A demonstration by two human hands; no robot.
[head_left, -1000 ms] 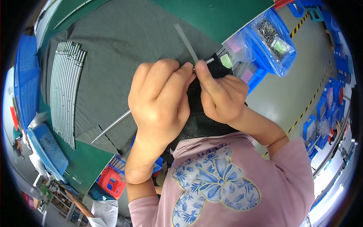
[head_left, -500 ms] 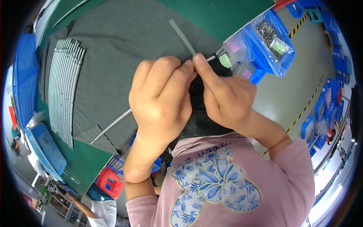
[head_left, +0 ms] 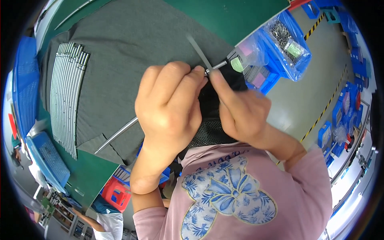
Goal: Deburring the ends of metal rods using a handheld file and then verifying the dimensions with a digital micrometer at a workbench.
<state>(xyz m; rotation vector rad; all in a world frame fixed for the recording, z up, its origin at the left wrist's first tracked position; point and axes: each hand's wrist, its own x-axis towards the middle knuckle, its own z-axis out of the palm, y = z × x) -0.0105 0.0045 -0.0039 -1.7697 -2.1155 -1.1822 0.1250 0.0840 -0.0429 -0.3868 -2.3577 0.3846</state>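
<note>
A long thin metal rod [head_left: 118, 135] runs slantwise through my left hand [head_left: 168, 106], whose fingers are wrapped round it. Its lower left end lies over the cloth, and the other end comes out past my fingertips at the upper right. My right hand [head_left: 242, 108] grips a narrow flat grey file [head_left: 200, 51], with the index finger stretched along it. The file crosses the rod close to its upper right end and appears to touch it. Most of the file's near part is hidden by my right hand, and its far tip is blurred.
A row of similar metal rods [head_left: 66, 100] lies on the dark grey cloth [head_left: 116, 60] at the left. Blue bins [head_left: 294, 66] with small metal parts and thin rods stand at the right. A blue basket [head_left: 50, 160], a red stool [head_left: 116, 194] and another person [head_left: 108, 224] are at lower left.
My right hand has drawn the file down and to the right across the rod, baring more of the rod's end. My left hand and the rod have barely moved.
</note>
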